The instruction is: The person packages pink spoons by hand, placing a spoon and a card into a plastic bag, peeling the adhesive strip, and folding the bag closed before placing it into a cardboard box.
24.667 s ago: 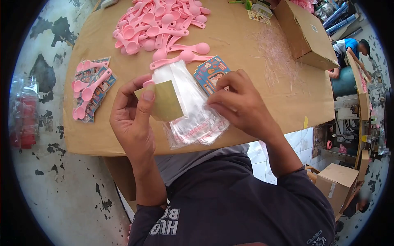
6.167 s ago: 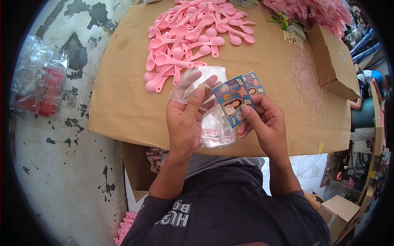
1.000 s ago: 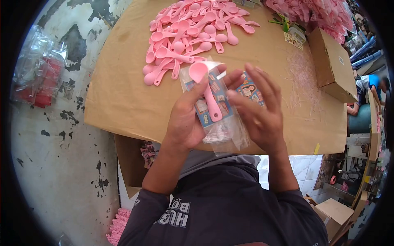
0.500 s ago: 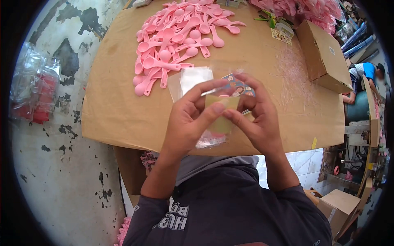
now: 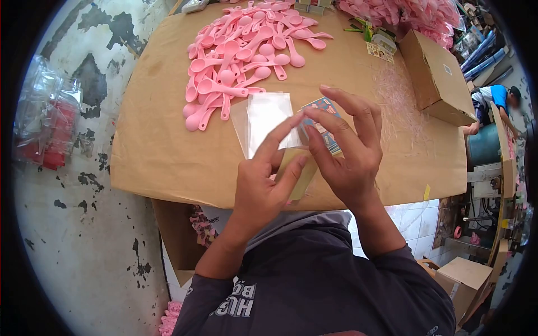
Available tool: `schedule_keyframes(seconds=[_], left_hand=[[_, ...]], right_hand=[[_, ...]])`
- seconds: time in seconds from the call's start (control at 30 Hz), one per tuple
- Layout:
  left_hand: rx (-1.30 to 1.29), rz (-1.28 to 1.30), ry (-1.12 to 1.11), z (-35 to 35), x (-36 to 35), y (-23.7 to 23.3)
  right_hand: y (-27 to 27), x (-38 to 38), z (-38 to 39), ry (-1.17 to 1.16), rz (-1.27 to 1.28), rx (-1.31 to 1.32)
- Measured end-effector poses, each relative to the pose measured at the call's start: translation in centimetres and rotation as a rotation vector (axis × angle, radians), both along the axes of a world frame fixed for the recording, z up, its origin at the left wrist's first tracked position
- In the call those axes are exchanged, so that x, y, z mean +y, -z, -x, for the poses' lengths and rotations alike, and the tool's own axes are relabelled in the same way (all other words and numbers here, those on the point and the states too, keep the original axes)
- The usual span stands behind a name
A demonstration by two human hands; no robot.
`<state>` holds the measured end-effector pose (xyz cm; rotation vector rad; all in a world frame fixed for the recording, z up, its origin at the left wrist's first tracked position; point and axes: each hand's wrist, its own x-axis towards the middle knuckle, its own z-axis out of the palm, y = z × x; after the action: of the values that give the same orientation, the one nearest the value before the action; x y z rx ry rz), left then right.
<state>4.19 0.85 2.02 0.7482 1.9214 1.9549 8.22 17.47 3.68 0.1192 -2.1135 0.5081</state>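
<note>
Both hands meet over the near edge of the brown-paper-covered table [image 5: 168, 162] around a small packet [image 5: 298, 171], which shows only its plain tan back with clear film about it, so no print on it can be read from this side. The left hand [image 5: 263, 187] pinches the packet, thumb on its near face and forefinger stretched up along its left edge. The right hand [image 5: 350, 154] is fanned wide, its forefinger and thumb touching the packet's upper right edge while the other fingers stand free. Just beyond the fingertips lies a stack of clear plastic bags [image 5: 269, 115], and beside it, partly hidden by the right hand, a stack of printed cards [image 5: 319, 106] in blue with cartoon figures; their lettering is too small to read. Farther back spreads a heap of pink plastic spoons [image 5: 241, 50]. To the right lie thin clear strips [image 5: 398, 92] and a cardboard box [image 5: 440, 70]. The person's dark shirt [image 5: 314, 291] bears white letters, seen upside down, reading "HUG" with a "B" above.
</note>
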Motion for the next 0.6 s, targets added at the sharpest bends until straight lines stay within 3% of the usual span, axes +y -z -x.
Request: schedule_keyframes(seconds=[0.43,0.53,0.6], left_hand=[[0.152,0.133,0.065,0.0,-0.5,-0.2],[0.065,0.157,0.135,0.3,-0.6,-0.9],[-0.009,0.194,0.192,0.5,-0.6,-1.1]], right_hand=[[0.2,0.2,0.2,-0.049,0.059,0.008],[0.2,0.8,0.0,-0.071,0.232,-0.017],[0.3,2.3,-0.1,-0.029,0.480,0.063]])
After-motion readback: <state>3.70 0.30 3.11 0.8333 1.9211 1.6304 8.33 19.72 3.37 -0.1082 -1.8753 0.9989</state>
